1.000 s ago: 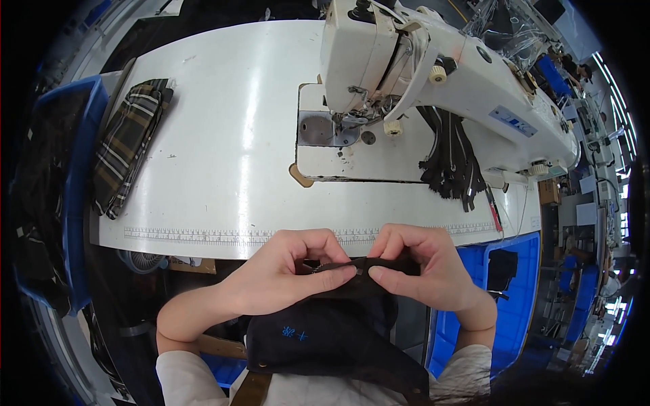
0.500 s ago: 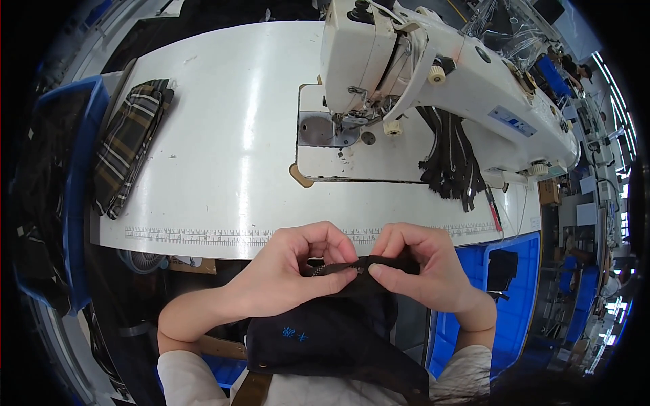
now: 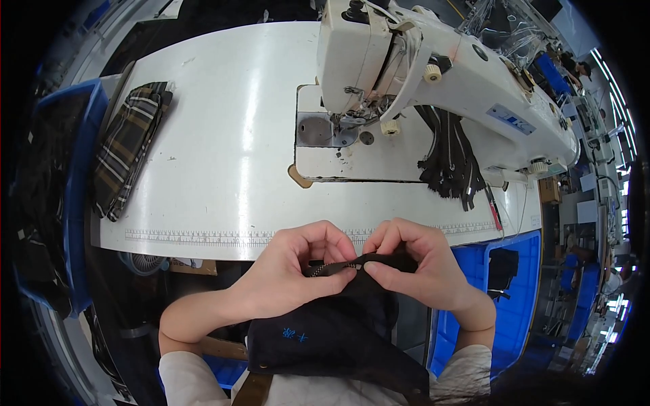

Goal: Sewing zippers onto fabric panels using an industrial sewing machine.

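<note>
My left hand (image 3: 298, 271) and my right hand (image 3: 413, 267) meet just below the front edge of the white sewing table (image 3: 223, 169). Together they pinch a dark zipper strip (image 3: 342, 267) along the top of a black fabric piece (image 3: 332, 331) that hangs down over my lap. The fabric has a small blue mark near its lower left. Fingertips of both hands close on the zipper near its middle. The white sewing machine (image 3: 433, 74) stands beyond the hands at the upper right.
A bundle of black zippers (image 3: 450, 159) lies on the table right of the machine's bed. Folded plaid fabric (image 3: 128, 149) rests at the table's left end. Blue bins stand at the left (image 3: 74, 203) and lower right (image 3: 504, 298). A printed ruler runs along the table's front edge.
Both hands stay in place at the table edge; the fingers have shifted slightly along the zipper, pinching closer together.
</note>
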Motion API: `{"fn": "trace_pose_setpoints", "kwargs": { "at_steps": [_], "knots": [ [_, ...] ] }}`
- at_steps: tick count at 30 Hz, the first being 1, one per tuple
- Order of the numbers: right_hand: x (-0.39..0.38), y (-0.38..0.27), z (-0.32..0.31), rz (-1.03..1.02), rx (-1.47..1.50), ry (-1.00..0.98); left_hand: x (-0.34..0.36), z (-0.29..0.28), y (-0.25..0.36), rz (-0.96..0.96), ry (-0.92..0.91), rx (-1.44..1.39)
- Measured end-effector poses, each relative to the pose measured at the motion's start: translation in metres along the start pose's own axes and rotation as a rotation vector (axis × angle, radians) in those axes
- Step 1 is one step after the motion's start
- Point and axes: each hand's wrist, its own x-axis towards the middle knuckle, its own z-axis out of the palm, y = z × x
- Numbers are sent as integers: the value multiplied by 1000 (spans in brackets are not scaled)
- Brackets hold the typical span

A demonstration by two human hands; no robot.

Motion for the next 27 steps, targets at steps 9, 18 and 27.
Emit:
{"fn": "trace_pose_setpoints", "kwargs": {
  "at_steps": [9, 18, 27],
  "knots": [
    [-3, 1, -1, -337, -299, 116, -2, 0, 4, 51, 42, 121],
    [-38, 53, 36, -684, -805, 705, 28, 29, -23, 265, 257, 197],
    [-104, 104, 22, -321, -372, 1092, 71, 118, -40, 455, -465, 468]
  ]
}}
